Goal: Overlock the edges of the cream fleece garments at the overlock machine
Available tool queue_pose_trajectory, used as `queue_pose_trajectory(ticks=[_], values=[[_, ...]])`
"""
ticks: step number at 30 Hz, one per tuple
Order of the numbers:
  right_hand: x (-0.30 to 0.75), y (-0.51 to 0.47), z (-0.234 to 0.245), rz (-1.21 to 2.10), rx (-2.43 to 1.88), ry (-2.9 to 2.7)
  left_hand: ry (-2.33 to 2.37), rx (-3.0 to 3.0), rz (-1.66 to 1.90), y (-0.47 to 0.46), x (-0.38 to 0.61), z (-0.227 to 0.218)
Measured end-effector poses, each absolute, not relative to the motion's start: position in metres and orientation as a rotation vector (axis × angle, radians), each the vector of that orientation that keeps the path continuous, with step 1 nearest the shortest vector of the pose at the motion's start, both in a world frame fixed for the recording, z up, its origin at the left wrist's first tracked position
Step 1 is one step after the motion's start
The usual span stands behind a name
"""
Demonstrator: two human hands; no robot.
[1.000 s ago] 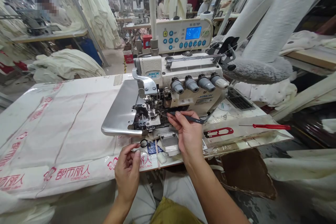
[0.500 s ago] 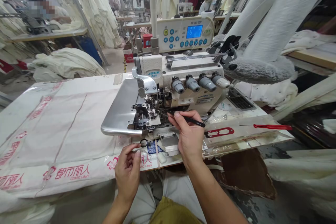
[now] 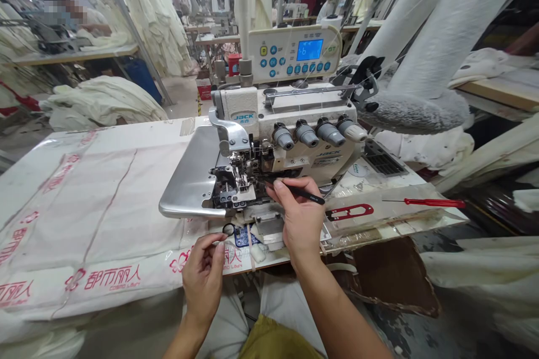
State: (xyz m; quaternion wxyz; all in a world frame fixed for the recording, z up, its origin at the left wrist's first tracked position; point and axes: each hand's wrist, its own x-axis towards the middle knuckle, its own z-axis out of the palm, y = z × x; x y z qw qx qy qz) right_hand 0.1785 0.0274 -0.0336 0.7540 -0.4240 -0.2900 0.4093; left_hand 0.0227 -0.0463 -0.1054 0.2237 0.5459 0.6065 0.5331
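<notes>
Right hand (image 3: 302, 221) edged slightly left since the earlier frame. Head view: I'm pinching black tweezers (image 3: 310, 196) with it, at the near side of the sewing machine (image 3: 314, 160). My left hand (image 3: 204, 274), further left, curled; can't tell if holding anything.

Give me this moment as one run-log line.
right hand: holding black tweezer-like tool at sewing machine | left hand: by black ring, grip unclear | nearby: red snips, red-handled tool

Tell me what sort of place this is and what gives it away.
Most likely a garment factory's sewing floor: a sewing machine stands in front, large white thread cones rise at the right, and pale cloth hangs in bulk behind.
</notes>
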Motion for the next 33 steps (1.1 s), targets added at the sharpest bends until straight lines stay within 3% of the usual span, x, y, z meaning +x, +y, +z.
queue_pose_trajectory(ticks=[21, 33], values=[[0.179, 0.023, -0.034, 0.736, -1.058, -0.778, 1.644, 1.679, 1.399, -0.047, 0.019, -0.106], [0.171, 0.015, -0.028, 0.068, -0.995, -1.321, 1.559, 1.817, 1.421, -0.046, 0.017, -0.102]])
